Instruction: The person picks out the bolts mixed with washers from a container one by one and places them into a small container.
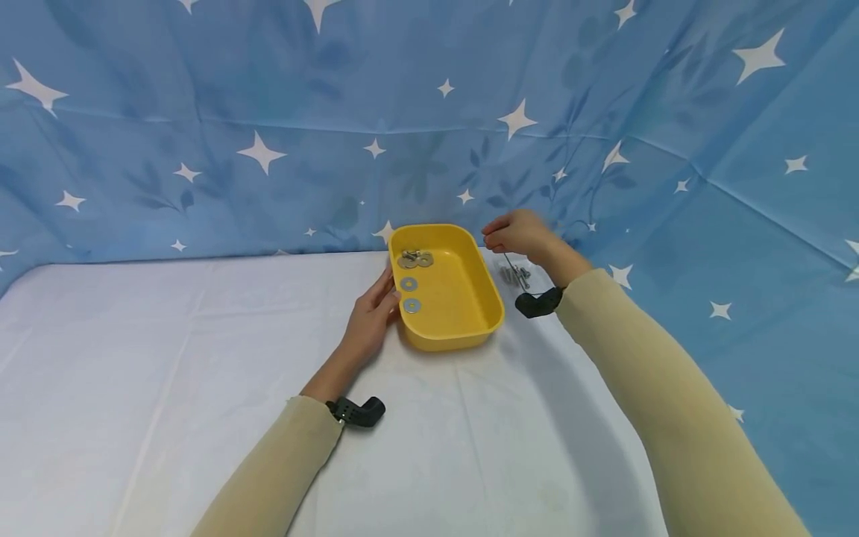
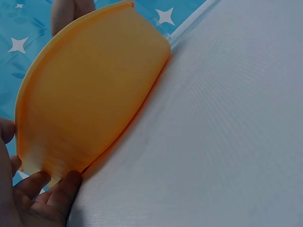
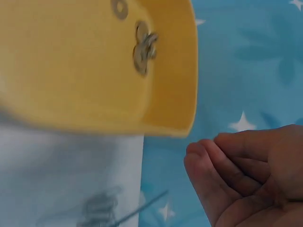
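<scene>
A rectangular yellow tray (image 1: 452, 298) stands near the back of the white table. Inside it, flat metal washers (image 1: 408, 284) lie along the left side, and a small cluster of screws (image 1: 411, 254) sits with washers at the far left. My left hand (image 1: 367, 317) holds the tray's left side, thumb at the rim and fingers against the outer wall. Raised just beyond the tray's right rim is my right hand (image 1: 522, 235), fingers curled and fingertips together. I cannot tell whether something small is between those fingertips. Below that hand, several screws (image 1: 518, 276) lie in a clear container.
The white-covered table (image 1: 201, 388) extends left and toward me. A blue curtain (image 1: 302, 179) with white stars hangs behind the table and down its right side. Black straps with camera mounts (image 1: 359, 412) are on both wrists.
</scene>
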Demonstrator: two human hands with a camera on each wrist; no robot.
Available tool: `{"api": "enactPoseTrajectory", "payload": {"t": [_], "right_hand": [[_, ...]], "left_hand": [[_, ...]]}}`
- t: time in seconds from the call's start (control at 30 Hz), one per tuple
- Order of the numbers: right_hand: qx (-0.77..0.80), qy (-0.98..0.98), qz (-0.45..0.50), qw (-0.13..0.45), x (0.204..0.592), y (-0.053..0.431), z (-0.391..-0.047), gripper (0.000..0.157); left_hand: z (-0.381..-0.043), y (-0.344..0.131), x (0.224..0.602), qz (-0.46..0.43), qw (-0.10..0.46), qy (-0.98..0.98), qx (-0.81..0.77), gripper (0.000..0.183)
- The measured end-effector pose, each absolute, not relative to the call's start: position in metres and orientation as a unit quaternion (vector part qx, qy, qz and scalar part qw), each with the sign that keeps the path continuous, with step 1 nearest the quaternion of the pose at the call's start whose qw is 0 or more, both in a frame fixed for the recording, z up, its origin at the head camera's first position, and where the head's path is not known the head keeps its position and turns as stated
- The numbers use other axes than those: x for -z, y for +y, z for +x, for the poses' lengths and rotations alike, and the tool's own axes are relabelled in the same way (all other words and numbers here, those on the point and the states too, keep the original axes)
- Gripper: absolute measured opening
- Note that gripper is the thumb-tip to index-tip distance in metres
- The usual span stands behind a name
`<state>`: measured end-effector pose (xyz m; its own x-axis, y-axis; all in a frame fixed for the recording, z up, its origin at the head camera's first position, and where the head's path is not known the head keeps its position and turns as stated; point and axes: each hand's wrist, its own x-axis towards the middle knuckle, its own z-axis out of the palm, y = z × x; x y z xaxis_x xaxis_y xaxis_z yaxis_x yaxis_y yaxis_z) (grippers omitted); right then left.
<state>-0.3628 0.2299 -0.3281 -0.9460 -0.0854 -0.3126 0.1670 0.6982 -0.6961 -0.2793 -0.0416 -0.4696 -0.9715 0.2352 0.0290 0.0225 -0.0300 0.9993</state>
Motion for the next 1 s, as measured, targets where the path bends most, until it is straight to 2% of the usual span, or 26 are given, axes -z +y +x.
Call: {"api": "enactPoseTrajectory", "payload": {"t": [0.2,0.5,0.73,1.0], "right_hand": [[0.453,0.872,0.014,0.184,0.335,0.197,-0.375,0.038],[0.506,0.846,0.011,0.169,0.366,0.157,-0.389,0.034],[0.516,0.841,0.007,0.162,0.391,0.139,-0.395,0.034],[0.516,0.841,0.043,0.154,0.415,0.133,-0.403,0.033]], "left_hand": [[-0.28,-0.042,0.472,0.093,0.069,0.693,-0.711,0.06],[-0.281,-0.042,0.472,0.099,0.07,0.684,-0.719,0.06],[-0.283,-0.043,0.475,0.1,0.065,0.684,-0.719,0.06],[-0.284,-0.044,0.477,0.11,0.066,0.683,-0.719,0.059]]}}
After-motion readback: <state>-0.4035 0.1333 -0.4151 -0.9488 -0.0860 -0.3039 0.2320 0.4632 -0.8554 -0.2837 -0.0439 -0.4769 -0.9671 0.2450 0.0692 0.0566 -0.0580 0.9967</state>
